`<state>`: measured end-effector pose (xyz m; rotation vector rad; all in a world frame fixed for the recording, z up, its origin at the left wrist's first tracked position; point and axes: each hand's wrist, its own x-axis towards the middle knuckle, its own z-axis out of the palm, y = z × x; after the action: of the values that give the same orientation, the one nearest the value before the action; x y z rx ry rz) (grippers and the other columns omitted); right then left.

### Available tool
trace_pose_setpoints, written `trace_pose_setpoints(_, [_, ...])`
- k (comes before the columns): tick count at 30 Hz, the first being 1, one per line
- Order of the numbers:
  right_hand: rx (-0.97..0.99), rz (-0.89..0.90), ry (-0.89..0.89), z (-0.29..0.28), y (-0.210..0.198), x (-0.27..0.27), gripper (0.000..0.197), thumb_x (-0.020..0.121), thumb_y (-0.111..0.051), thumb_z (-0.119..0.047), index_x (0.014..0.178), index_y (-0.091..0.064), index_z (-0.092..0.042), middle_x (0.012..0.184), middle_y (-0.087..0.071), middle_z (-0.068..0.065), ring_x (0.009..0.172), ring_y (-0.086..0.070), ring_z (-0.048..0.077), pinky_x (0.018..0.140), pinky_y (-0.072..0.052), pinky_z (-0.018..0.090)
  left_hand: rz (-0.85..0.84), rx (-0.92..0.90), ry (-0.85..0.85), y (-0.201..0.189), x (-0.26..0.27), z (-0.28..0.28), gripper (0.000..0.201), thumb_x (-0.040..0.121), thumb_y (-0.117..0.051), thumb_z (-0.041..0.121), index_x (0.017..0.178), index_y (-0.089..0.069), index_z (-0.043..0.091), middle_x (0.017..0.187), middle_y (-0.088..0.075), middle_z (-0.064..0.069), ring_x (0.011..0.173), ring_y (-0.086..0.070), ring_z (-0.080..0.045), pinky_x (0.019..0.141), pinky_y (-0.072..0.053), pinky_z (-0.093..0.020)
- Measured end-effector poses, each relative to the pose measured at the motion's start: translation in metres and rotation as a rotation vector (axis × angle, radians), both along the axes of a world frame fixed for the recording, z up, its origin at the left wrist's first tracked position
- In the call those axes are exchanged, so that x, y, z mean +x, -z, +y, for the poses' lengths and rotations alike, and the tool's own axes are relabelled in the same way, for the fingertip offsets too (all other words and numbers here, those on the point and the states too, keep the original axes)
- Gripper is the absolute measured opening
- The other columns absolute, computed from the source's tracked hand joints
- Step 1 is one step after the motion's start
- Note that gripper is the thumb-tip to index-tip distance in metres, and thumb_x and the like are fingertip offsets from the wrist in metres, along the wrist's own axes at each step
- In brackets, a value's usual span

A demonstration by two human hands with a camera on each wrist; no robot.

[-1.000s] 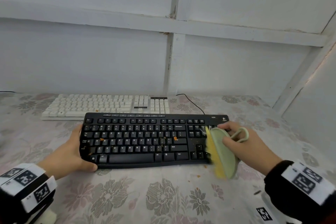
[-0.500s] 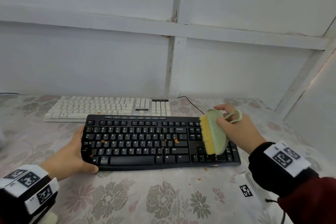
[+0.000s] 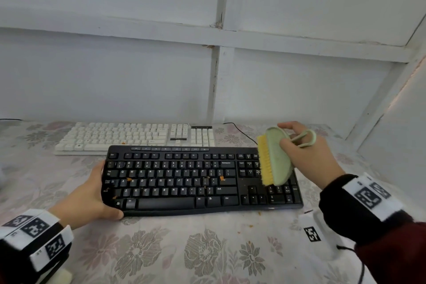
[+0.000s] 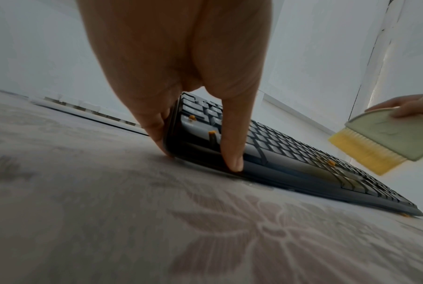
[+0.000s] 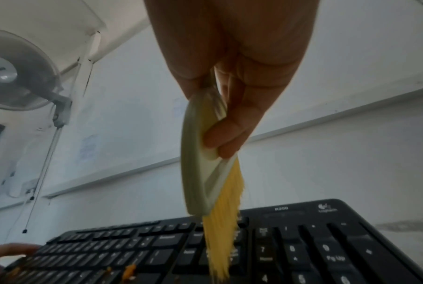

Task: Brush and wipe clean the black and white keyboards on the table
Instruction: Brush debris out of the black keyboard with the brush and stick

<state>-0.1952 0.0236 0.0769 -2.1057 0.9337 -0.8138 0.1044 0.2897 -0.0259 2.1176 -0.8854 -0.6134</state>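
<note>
A floral tablecloth (image 3: 161, 251) covers the table, with a broad bare stretch of cloth along the near edge in front of the keyboards. On it, nearest, lies the black keyboard (image 3: 184, 182), flat and parallel to that edge, orange crumbs (image 3: 221, 178) scattered among its keys and a few on the cloth by its near right corner. The left hand (image 3: 87, 196) clamps the keyboard's left end, thumb on the front lip and fingers along the side edge. The right hand (image 3: 309, 154) grips a pale green brush (image 3: 276, 157), fingers curled round its back and through its loop handle, yellow bristles pointing left over the number-pad end; whether they touch the keys is unclear. Just behind, touching or nearly so, sits the white keyboard (image 3: 129, 137), offset to the left. Beyond it white wall panels (image 3: 115, 76) rise, closing in at the right corner.
</note>
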Motion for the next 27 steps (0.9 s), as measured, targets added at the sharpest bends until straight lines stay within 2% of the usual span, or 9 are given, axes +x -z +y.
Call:
trace_pose_setpoints(5, [-0.007,0.068,-0.038,0.008,0.018,0.004,0.027,0.090,-0.051,-0.013,0.106,-0.056,-0.034,0.085,-0.065,0.002,0.075,-0.061,0.022,0.058,-0.044,0.022,0.015,-0.015,0.008,0.002,0.004,0.002,0.115,0.051,-0.086,-0.001,0.123,-0.010,0.048,0.108,-0.054,0.013,0.093,-0.053,-0.004,0.073,-0.040,-0.020])
trace_pose_setpoints(8, [0.005,0.147,-0.074,0.021,0.037,-0.010,0.025,0.090,-0.052,-0.012,0.102,-0.057,-0.034,0.089,-0.066,0.000,0.074,-0.061,0.018,0.057,-0.044,0.017,0.015,-0.032,0.018,0.003,0.004,0.002,0.110,0.045,-0.085,0.007,0.113,-0.016,0.059,0.109,-0.052,0.016,0.095,-0.053,-0.004,0.074,-0.041,-0.021])
trace_pose_setpoints(11, [0.067,0.185,-0.126,0.030,0.042,-0.026,0.026,0.089,-0.053,-0.012,0.099,-0.060,-0.034,0.088,-0.067,0.001,0.074,-0.062,0.026,0.056,-0.045,0.022,0.010,-0.036,0.024,0.004,0.005,0.002,0.108,0.049,-0.086,0.003,0.105,-0.017,0.064,0.109,-0.053,0.015,0.095,-0.053,-0.004,0.074,-0.041,-0.021])
trace_pose_setpoints(14, [0.067,0.151,-0.113,0.026,0.026,-0.029,0.025,0.088,-0.054,-0.010,0.095,-0.063,-0.033,0.083,-0.066,-0.003,0.071,-0.061,0.019,0.055,-0.047,0.021,0.007,-0.036,0.024,0.005,0.005,0.002,0.107,0.053,-0.086,-0.002,0.105,-0.019,0.063,0.108,-0.052,0.016,0.094,-0.052,-0.002,0.073,-0.040,-0.020])
trace_pose_setpoints(17, [0.039,0.026,-0.052,0.014,0.009,-0.019,0.027,0.089,-0.053,-0.010,0.101,-0.062,-0.032,0.081,-0.063,-0.006,0.070,-0.060,0.015,0.057,-0.049,0.023,0.001,-0.033,0.025,0.005,0.004,0.002,0.110,0.052,-0.086,-0.002,0.107,-0.016,0.062,0.108,-0.052,0.016,0.094,-0.051,-0.002,0.073,-0.039,-0.018])
trace_pose_setpoints(19, [0.030,-0.018,-0.028,0.008,0.006,-0.008,0.030,0.089,-0.053,-0.010,0.105,-0.058,-0.035,0.077,-0.062,-0.004,0.065,-0.058,0.012,0.051,-0.048,0.017,0.011,-0.038,0.023,0.004,0.004,0.002,0.113,0.050,-0.086,0.000,0.114,-0.014,0.059,0.109,-0.053,0.015,0.094,-0.052,-0.002,0.073,-0.040,-0.019])
trace_pose_setpoints(22, [0.013,0.026,-0.025,0.005,0.015,0.001,0.030,0.090,-0.052,-0.013,0.109,-0.057,-0.036,0.080,-0.063,0.000,0.067,-0.057,0.014,0.053,-0.046,0.017,0.024,-0.041,0.025,0.002,0.003,0.002,0.114,0.051,-0.085,-0.002,0.119,-0.012,0.054,0.109,-0.053,0.015,0.095,-0.052,-0.003,0.073,-0.040,-0.019])
trace_pose_setpoints(25, [0.016,0.145,-0.057,0.012,0.028,-0.006,0.027,0.088,-0.052,-0.009,0.104,-0.061,-0.030,0.081,-0.064,-0.001,0.065,-0.054,0.012,0.054,-0.042,0.013,0.036,-0.033,0.023,0.001,0.002,0.003,0.115,0.045,-0.085,0.009,0.125,-0.012,0.047,0.109,-0.056,0.011,0.095,-0.055,-0.007,0.074,-0.042,-0.023])
trace_pose_setpoints(27, [0.058,0.232,-0.102,0.018,0.031,-0.018,0.024,0.087,-0.053,-0.008,0.096,-0.064,-0.028,0.080,-0.064,0.004,0.064,-0.053,0.016,0.056,-0.042,0.019,0.033,-0.032,0.023,0.002,0.002,0.003,0.115,0.042,-0.083,0.013,0.126,-0.012,0.046,0.109,-0.057,0.010,0.096,-0.056,-0.009,0.074,-0.043,-0.025])
